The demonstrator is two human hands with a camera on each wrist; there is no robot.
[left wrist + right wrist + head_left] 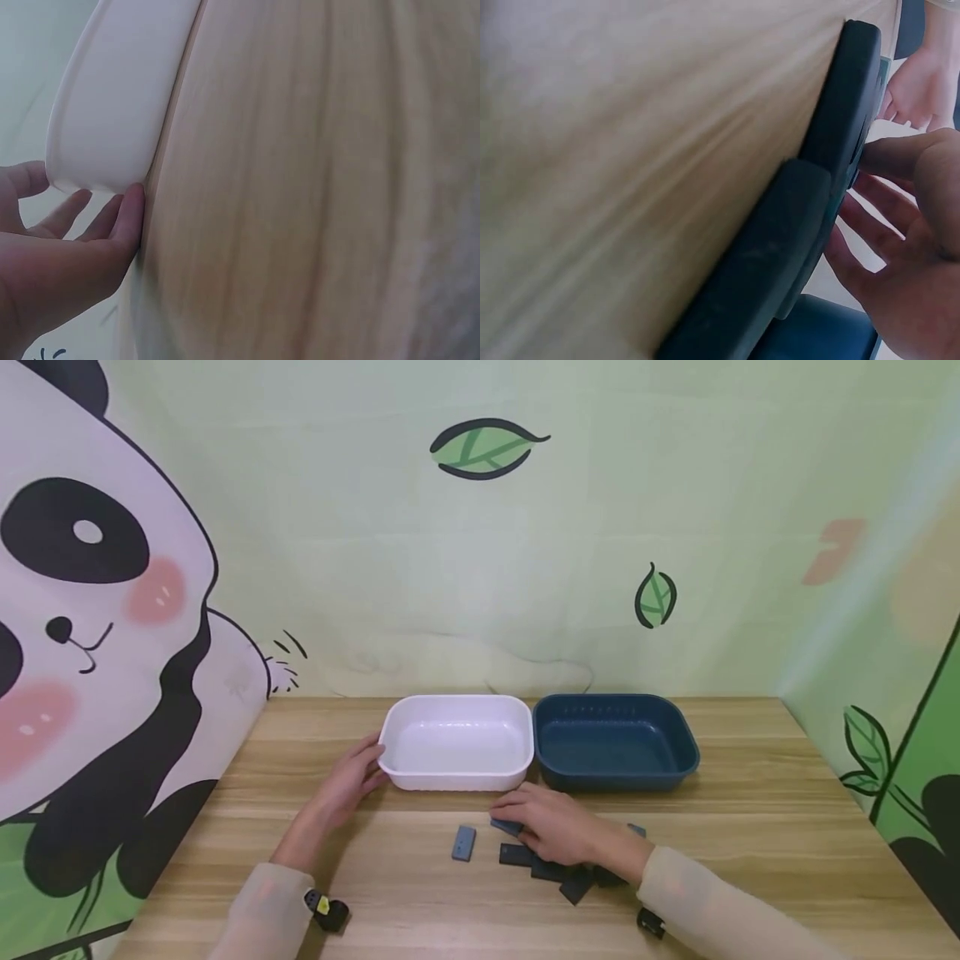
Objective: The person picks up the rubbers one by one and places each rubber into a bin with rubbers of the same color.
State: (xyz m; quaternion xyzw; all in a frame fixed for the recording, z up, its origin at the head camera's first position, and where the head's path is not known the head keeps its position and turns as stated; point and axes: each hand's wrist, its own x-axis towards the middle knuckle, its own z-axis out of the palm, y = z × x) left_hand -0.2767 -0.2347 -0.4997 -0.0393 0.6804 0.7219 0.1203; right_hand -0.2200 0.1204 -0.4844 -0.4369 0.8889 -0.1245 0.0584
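My left hand (352, 781) rests its fingertips and thumb against the left end of a white rectangular basin (456, 782); in the left wrist view the fingers (131, 214) touch its end wall. On the table in front of the basins, my right hand (558, 827) pinches a small blue-grey domino-like block (507, 827), partly covered by the fingers. Another blue-grey block (464, 843) with small marks lies to its left. Several black blocks (516, 855) lie beneath and beside the right hand. In the right wrist view, dark blocks (757, 255) stand close in front of the thumb.
A dark blue basin (617, 781) stands directly right of the white one. One more blue-grey block (637, 830) shows behind the right wrist. The wooden table (420, 902) meets a printed backdrop at its far edge.
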